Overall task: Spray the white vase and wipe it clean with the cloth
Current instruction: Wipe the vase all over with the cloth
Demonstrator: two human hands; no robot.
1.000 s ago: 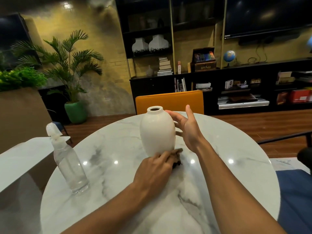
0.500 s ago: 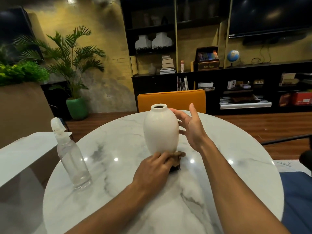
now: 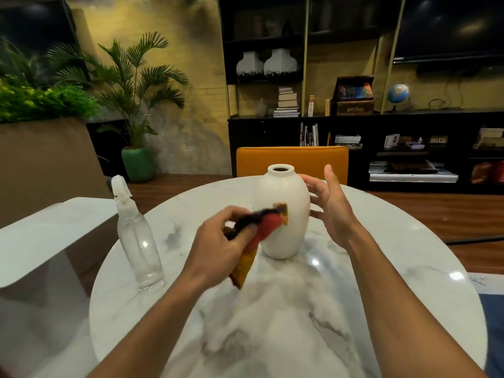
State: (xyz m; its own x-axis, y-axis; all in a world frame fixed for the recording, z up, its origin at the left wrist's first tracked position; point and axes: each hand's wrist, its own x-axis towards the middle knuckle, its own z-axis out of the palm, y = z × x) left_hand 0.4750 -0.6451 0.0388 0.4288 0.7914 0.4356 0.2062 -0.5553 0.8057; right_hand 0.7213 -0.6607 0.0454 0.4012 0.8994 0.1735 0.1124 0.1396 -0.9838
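Observation:
The white vase (image 3: pixel 283 197) stands upright on the round marble table (image 3: pixel 381 268). My left hand (image 3: pixel 218 249) grips a red, orange and dark cloth (image 3: pixel 261 236) and holds it up against the vase's front left side. My right hand (image 3: pixel 331 205) is beside the vase on its right, fingers spread, close to the wall; I cannot tell whether it touches. A clear spray bottle (image 3: pixel 137 236) with a white nozzle stands to the left of my left hand.
An orange chair back (image 3: pixel 291 159) sits just behind the table's far edge. A white side surface (image 3: pixel 49 230) adjoins the table on the left. Dark shelving (image 3: pixel 354 126) and a potted palm (image 3: pixel 136 105) stand far behind.
My left hand has lifted the cloth from the table at the vase's base up to its front side. My right hand stays beside the vase. The view has shifted slightly.

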